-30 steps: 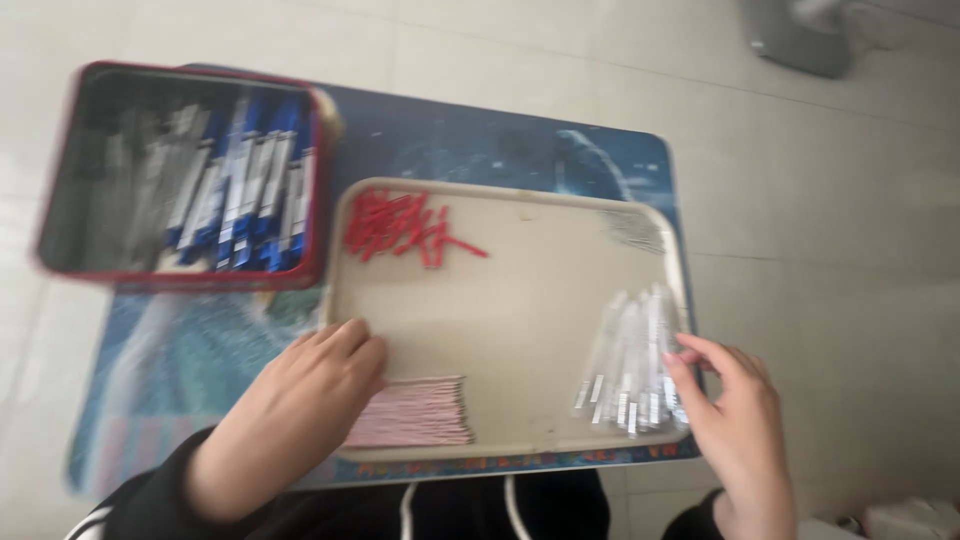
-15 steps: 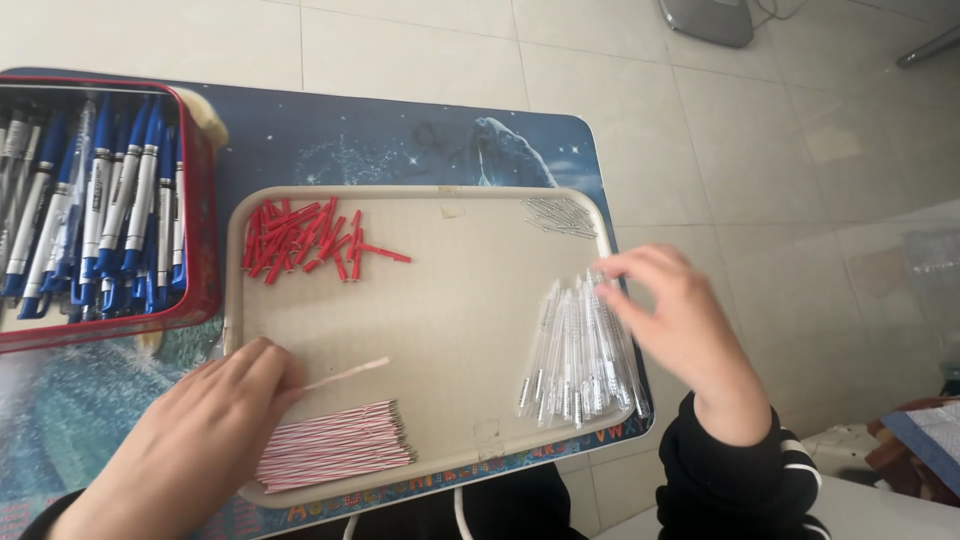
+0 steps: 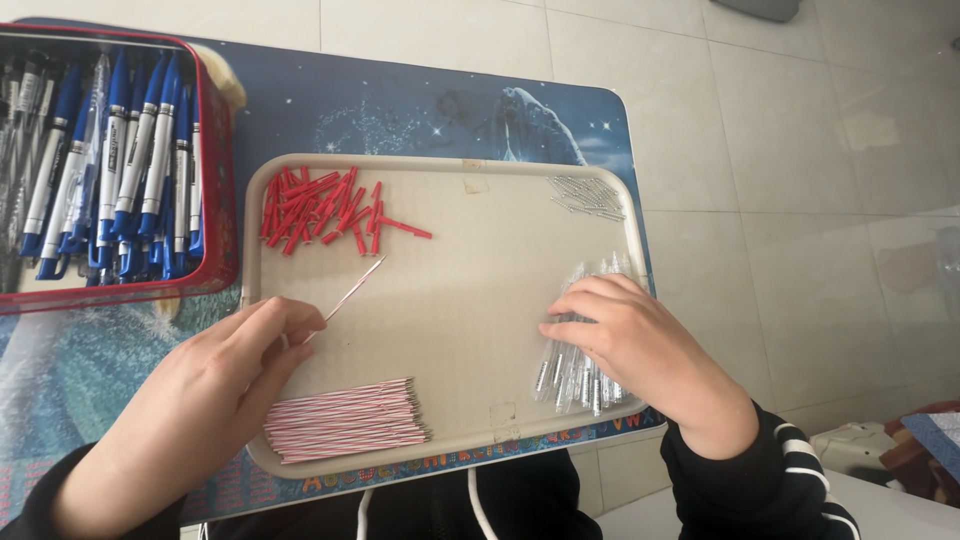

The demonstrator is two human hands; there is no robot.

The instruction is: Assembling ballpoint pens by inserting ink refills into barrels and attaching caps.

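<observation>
My left hand (image 3: 205, 400) pinches one thin red-and-white refill (image 3: 348, 292) that points up toward a heap of small red caps (image 3: 325, 210) on the beige tray (image 3: 470, 290). A bundle of the same refills (image 3: 345, 432) lies just right of that hand near the tray's front edge. My right hand (image 3: 635, 350) rests fingers-down on a pile of clear pen barrels (image 3: 575, 375) at the tray's right side. Whether it grips one cannot be told.
A red tin (image 3: 215, 200) full of blue-capped pens (image 3: 120, 170) stands at the left on a small table with a blue picture top (image 3: 400, 100). Small metal springs (image 3: 590, 195) lie in the tray's far right corner. Pale tiled floor surrounds the table.
My left hand has lifted one refill from the bundle and raised it toward the red caps. My right hand has come down onto the clear barrels. The view has shifted.
</observation>
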